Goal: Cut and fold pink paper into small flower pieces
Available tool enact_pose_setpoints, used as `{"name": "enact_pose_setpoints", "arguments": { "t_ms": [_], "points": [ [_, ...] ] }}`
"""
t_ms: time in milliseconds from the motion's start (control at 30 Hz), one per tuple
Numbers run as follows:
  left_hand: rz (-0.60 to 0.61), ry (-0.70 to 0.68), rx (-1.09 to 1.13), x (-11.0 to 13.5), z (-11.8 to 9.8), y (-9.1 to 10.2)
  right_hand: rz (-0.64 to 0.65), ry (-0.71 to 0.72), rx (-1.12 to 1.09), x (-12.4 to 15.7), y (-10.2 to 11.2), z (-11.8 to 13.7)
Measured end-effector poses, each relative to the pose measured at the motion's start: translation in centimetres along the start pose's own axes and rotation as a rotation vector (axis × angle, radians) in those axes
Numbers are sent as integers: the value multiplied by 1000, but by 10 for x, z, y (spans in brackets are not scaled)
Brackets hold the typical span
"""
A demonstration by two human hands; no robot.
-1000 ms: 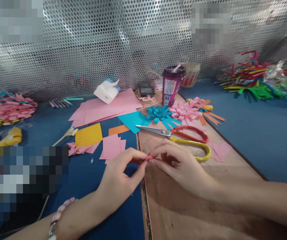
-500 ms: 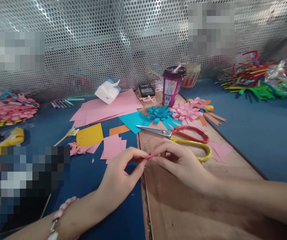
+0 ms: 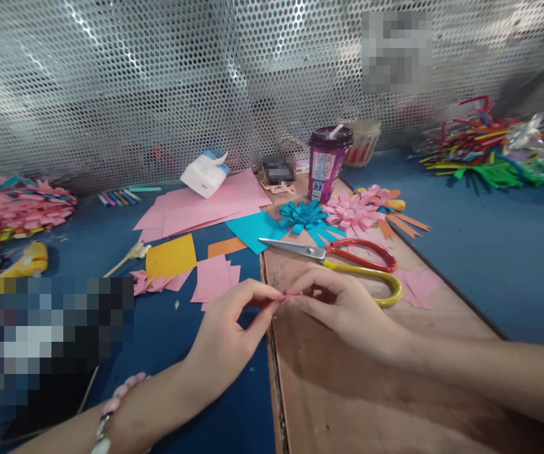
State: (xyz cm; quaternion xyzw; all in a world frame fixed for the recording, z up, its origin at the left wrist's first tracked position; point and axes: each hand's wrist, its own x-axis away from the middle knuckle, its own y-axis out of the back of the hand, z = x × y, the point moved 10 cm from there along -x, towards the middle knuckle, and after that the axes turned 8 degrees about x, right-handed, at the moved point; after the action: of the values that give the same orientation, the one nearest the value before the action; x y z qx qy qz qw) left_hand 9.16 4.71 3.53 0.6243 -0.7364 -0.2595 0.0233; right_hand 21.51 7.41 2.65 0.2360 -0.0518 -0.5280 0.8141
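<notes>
Between the fingertips of both hands is a tiny strip of pink paper (image 3: 284,295), mostly hidden by the fingers. My left hand (image 3: 234,321), with a beaded bracelet on the wrist, pinches its left end. From the other side my right hand (image 3: 341,306) pinches the right end, thumb and forefinger meeting. Just behind the right hand lie scissors (image 3: 317,251) with one red and one yellow handle. Pink paper pieces (image 3: 214,277) rest beyond the left hand. Further back are a blue paper flower (image 3: 304,216) and a pink paper flower (image 3: 353,210).
A purple cup (image 3: 329,164) with a straw stands at the back. Pink sheets (image 3: 206,205), a white box (image 3: 204,173) and a yellow square (image 3: 171,255) lie left of it. A yellow glue gun (image 3: 26,265) and a dark, blurred-out device (image 3: 49,403) are at left. Colourful strips (image 3: 490,151) heap at right.
Hardly anything differs. Both hands keep their pinch on the pink paper strip, with only slight finger movement, and the view has shifted a little.
</notes>
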Motion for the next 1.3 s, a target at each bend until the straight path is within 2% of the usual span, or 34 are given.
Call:
{"name": "enact_pose_setpoints", "arguments": {
  "t_ms": [567,767,933,1000,1100,1200,1300],
  "points": [
    [-5,54,59,0,5,0,39,-55,-45,0,-5,-5],
    [9,76,88,0,7,-3,33,-5,-7,-1,-4,-2],
    [55,189,212,-1,17,-9,58,9,7,-1,-6,1],
    [75,259,296,-2,23,-12,33,-2,-11,0,-4,0],
    [40,339,448,-3,30,-11,-36,4,-9,3,1,-1],
    [1,365,550,-4,33,-9,-56,86,50,8,-1,6],
    [22,391,591,-3,33,-13,-86,183,142,11,-1,15]
  ]
}}
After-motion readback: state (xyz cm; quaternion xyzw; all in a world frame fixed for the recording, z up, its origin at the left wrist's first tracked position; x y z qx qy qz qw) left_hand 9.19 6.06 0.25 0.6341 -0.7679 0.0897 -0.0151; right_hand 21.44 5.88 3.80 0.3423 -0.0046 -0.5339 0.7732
